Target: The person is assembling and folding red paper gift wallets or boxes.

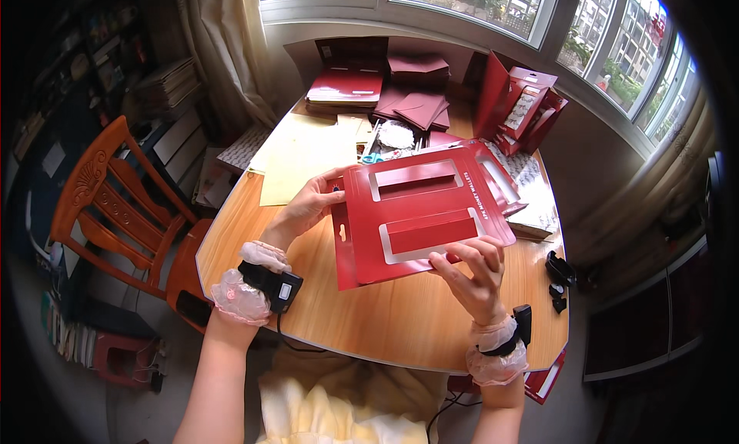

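Note:
A flat red cardboard package with two cut-out windows and a small hang hole is held tilted above the table between my hands. My left hand grips its left edge near the upper corner, thumb on the front. At the lower right edge, my right hand pinches the card with its fingers curled. Red flaps show inside both windows. Just behind the package lies a second red package with a window, partly covered by it. Both wrists wear ruffled cuffs with a black strapped device.
Yellow sheets lie at the table's left. Behind are stacked red cards, dark red envelopes, a tray with blue-handled scissors, and upright red packages. Black items sit at the right edge. A wooden chair stands left.

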`<state>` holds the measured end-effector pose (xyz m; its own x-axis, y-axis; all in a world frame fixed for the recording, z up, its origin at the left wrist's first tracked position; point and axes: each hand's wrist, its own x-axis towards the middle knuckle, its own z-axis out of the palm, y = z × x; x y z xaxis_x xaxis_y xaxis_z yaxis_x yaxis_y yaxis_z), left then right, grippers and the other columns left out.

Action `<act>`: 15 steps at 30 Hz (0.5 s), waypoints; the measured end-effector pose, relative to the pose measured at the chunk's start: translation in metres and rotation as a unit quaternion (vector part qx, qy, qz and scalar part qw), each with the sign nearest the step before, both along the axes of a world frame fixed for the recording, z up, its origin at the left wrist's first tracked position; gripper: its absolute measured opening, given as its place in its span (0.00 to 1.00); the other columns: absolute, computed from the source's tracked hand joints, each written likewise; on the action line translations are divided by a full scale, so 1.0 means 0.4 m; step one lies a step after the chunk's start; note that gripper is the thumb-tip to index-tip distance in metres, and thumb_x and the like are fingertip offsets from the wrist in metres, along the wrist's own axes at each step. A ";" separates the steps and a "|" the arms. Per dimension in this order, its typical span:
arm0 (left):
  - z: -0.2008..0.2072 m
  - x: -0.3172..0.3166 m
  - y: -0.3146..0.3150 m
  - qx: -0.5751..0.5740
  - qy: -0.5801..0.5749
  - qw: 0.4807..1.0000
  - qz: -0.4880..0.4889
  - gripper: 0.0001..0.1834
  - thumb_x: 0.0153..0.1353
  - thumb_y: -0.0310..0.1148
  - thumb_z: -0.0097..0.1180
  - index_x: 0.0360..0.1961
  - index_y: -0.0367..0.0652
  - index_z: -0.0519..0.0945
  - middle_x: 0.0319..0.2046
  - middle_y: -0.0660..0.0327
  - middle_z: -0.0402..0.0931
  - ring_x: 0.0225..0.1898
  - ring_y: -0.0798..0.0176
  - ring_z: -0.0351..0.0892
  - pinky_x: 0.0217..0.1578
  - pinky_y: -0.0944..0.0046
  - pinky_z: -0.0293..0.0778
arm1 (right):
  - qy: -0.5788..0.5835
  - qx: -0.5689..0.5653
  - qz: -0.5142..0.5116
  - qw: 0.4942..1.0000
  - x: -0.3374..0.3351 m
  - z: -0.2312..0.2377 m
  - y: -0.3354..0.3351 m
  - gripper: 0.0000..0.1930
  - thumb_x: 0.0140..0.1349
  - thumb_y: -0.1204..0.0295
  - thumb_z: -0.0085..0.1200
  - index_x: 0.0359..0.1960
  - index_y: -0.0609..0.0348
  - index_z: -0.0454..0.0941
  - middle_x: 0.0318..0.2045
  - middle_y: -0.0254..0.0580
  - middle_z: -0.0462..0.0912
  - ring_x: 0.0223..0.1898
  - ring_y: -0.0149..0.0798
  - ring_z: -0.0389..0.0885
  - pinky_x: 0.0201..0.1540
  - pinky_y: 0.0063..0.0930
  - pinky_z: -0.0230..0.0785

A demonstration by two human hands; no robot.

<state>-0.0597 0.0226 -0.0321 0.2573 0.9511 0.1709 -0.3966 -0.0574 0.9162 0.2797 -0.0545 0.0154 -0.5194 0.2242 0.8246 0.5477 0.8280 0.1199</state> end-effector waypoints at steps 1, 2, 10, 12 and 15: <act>-0.004 0.004 0.001 0.002 0.005 1.000 0.016 0.28 0.69 0.30 0.64 0.69 0.40 0.75 0.54 0.56 0.84 0.52 0.66 0.86 0.56 0.63 0.82 | -0.005 -0.002 0.000 1.000 0.001 -0.002 -0.001 0.19 0.48 0.70 0.73 0.46 0.43 0.89 0.43 0.27 0.82 0.47 0.35 0.78 0.52 0.36 0.71; -0.005 0.002 0.003 0.002 0.005 1.000 0.017 0.28 0.69 0.30 0.64 0.69 0.40 0.75 0.54 0.56 0.84 0.52 0.66 0.86 0.56 0.63 0.82 | -0.010 -0.004 0.000 1.000 0.003 -0.004 -0.001 0.19 0.48 0.70 0.73 0.46 0.42 0.89 0.43 0.27 0.82 0.48 0.35 0.78 0.52 0.36 0.71; -0.021 -0.031 0.022 0.060 0.112 0.983 0.133 0.17 0.69 0.24 0.60 0.58 0.36 0.82 0.44 0.54 0.89 0.40 0.69 0.88 0.43 0.67 0.86 | -0.017 -0.031 -0.037 0.999 0.018 -0.017 0.038 0.18 0.49 0.72 0.72 0.45 0.44 0.89 0.44 0.31 0.81 0.49 0.39 0.78 0.52 0.38 0.70; -0.019 -0.040 0.015 0.054 0.100 0.983 0.144 0.17 0.69 0.24 0.60 0.58 0.36 0.81 0.44 0.53 0.88 0.41 0.68 0.88 0.43 0.67 0.86 | -0.023 -0.082 -0.048 0.995 0.009 -0.015 0.051 0.16 0.52 0.75 0.70 0.45 0.48 0.87 0.45 0.37 0.80 0.51 0.44 0.77 0.53 0.41 0.70; -0.026 0.010 0.028 0.058 0.065 0.987 0.138 0.16 0.69 0.23 0.60 0.57 0.35 0.80 0.44 0.53 0.88 0.41 0.68 0.88 0.43 0.68 0.85 | -0.019 -0.157 -0.126 0.979 0.030 -0.044 0.060 0.18 0.53 0.76 0.70 0.47 0.50 0.87 0.48 0.39 0.79 0.53 0.44 0.76 0.54 0.41 0.69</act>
<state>-0.0556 0.0337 -0.0426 0.0175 0.9642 0.2644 -0.2302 -0.2535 0.9395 0.2917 -0.0306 -0.0021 -0.4437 0.5888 0.6757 0.7394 0.6665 -0.0952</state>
